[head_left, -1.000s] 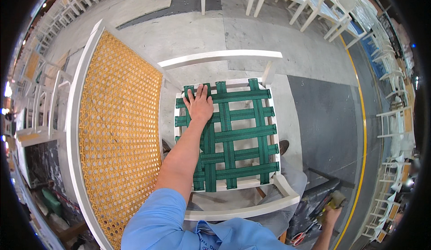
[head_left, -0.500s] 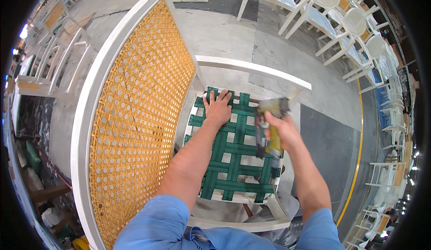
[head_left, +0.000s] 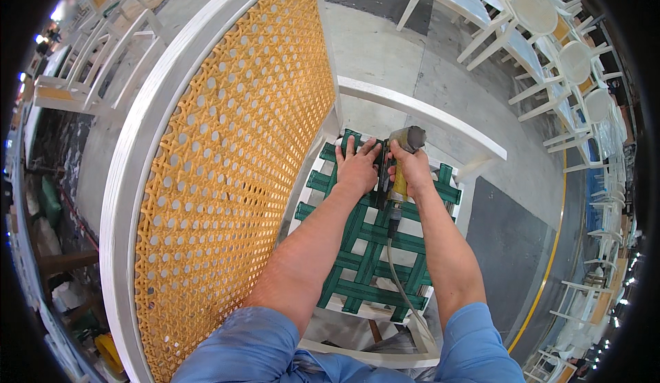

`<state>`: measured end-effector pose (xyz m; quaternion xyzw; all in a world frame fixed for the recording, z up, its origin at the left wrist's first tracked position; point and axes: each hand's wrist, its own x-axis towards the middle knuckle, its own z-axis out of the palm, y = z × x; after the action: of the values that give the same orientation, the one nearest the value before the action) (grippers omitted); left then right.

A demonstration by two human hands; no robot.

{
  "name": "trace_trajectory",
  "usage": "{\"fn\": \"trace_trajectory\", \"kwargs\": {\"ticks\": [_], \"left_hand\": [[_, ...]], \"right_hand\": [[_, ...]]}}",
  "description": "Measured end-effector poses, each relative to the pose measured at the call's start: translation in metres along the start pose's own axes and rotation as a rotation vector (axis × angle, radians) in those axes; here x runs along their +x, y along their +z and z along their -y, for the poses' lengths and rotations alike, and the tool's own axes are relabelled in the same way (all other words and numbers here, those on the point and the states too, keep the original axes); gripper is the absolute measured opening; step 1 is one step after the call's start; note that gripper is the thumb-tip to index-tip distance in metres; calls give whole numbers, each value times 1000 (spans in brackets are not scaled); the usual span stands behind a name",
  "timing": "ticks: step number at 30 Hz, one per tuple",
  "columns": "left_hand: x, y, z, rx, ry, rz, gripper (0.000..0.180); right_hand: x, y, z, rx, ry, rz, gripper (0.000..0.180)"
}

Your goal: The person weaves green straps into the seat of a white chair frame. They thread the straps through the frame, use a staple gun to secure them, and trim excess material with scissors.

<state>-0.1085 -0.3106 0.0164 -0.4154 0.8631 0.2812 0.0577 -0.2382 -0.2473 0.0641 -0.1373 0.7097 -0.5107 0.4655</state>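
Green webbing (head_left: 375,245) now lies under both my hands: left hand (head_left: 356,168) pressed flat and open, right hand's (head_left: 412,170) grip closed around the newly raised yellow stapler (head_left: 399,159), ready for fastening.

The green webbing (head_left: 375,245) is woven in a lattice across the white seat frame (head_left: 419,111), lying flat. At its far edge stands the stapler (head_left: 401,159), yellow-bodied with a grey head, upright, a grey hose trailing near over the straps.
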Motion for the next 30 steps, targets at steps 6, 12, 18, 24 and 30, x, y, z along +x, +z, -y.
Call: {"fn": "trace_trajectory", "kwargs": {"ticks": [6, 12, 18, 24, 30], "left_hand": [[0, 4, 3, 5, 7, -42, 63], [-2, 7, -1, -9, 46, -87, 64], [-23, 16, 26, -37, 54, -299, 63], [-102, 43, 11, -24, 68, -263, 55], [-122, 47, 21, -44, 20, -252, 51]], "right_hand": [[1, 9, 1, -61, 1, -10, 25], [3, 18, -1, -105, -6, -81, 28], [-4, 31, 4, -64, -11, 11, 25], [-7, 2, 9, 33, -29, -4, 28], [-5, 22, 7, -39, -32, 41, 26]]}}
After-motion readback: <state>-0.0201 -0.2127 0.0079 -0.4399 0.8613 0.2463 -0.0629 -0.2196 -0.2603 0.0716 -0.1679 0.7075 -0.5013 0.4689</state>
